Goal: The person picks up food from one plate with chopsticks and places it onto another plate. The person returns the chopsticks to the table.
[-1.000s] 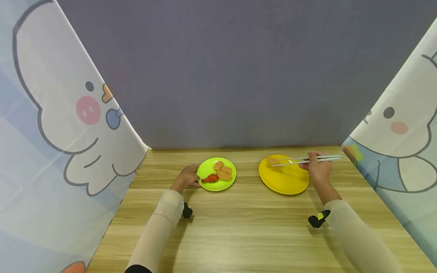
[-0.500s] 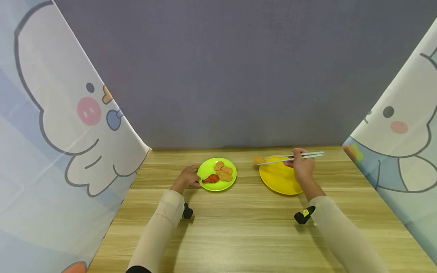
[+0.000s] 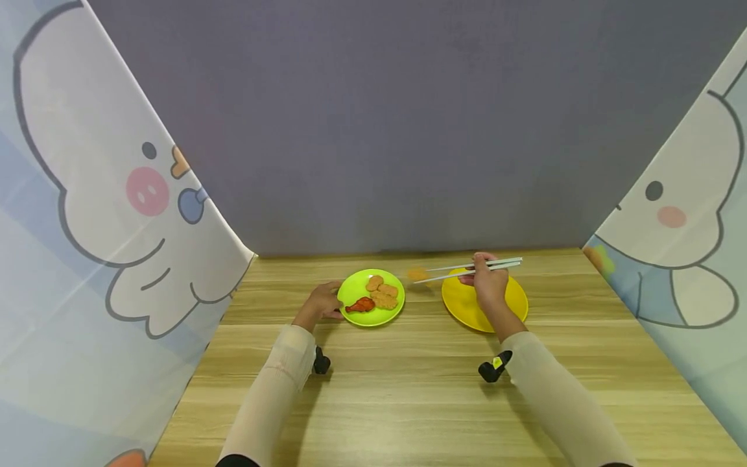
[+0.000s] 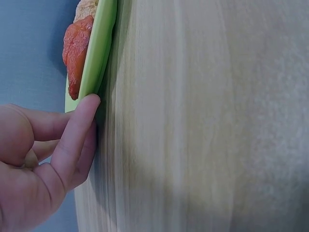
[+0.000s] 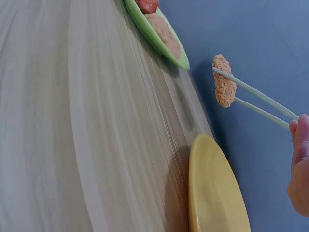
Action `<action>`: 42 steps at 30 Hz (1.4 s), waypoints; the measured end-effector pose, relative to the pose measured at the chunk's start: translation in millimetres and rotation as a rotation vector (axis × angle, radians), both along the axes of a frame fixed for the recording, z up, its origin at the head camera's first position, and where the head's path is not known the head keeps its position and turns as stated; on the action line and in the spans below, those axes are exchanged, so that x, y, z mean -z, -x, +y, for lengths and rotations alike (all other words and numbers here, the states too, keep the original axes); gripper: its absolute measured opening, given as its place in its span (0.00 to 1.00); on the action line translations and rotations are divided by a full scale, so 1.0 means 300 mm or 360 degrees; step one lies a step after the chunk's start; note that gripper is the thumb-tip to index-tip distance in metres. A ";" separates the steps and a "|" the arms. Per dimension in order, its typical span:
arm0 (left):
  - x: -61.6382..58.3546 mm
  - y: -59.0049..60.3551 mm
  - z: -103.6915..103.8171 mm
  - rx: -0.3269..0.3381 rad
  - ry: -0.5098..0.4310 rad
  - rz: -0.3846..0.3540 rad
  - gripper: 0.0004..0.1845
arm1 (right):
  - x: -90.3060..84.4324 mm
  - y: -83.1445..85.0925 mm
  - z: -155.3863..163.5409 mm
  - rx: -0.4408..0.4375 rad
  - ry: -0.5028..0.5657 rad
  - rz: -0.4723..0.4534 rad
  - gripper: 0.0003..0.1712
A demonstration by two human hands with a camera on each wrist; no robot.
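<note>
My right hand holds a pair of white chopsticks over the yellow plate. Between their tips a breaded chicken nugget is pinched, hanging in the air left of that plate. My left hand grips the left rim of a light green plate, the thumb against its edge in the left wrist view. On the green plate lie a red chicken drumstick and several nuggets.
Both plates stand on a wood-grain table, with a gap between them. A grey panel rises along the far edge. Cartoon-printed sheets flank the table left and right.
My right hand has carried the nugget with the chopsticks leftward, from over the yellow plate to the gap between the plates. The left hand and the green plate have stayed in place.
</note>
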State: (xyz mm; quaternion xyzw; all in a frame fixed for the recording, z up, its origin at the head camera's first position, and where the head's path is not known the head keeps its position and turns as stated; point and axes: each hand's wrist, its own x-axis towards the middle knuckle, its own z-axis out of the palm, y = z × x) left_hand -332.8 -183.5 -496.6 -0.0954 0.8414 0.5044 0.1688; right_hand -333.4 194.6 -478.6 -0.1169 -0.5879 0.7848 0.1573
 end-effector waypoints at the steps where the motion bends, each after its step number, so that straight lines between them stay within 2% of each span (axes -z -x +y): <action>1: 0.000 0.001 0.000 -0.0001 -0.0007 0.0002 0.39 | 0.001 0.002 -0.011 -0.0011 -0.0003 0.0003 0.15; 5: -0.009 -0.003 0.002 -0.0006 -0.0014 0.0015 0.38 | 0.005 0.009 -0.055 -0.0067 -0.0032 0.0012 0.21; 14: -0.012 0.003 0.005 0.0024 0.0042 0.0017 0.36 | 0.002 0.023 -0.146 -0.0113 0.0003 0.0019 0.13; 24: -0.019 -0.001 0.005 0.0020 0.0024 -0.0002 0.37 | 0.003 0.025 -0.253 -0.0170 -0.0091 0.0024 0.19; 31: -0.010 0.000 0.005 -0.0007 0.0020 0.0000 0.38 | 0.014 0.025 -0.315 -0.0178 -0.0053 -0.0001 0.18; 38: -0.012 0.000 0.010 -0.0002 -0.0024 -0.0004 0.36 | 0.035 0.032 -0.375 -0.0149 -0.0011 -0.0010 0.12; 42: -0.012 -0.001 0.010 -0.0009 -0.0033 -0.0006 0.36 | 0.033 0.024 -0.407 -0.0181 -0.0034 -0.0031 0.16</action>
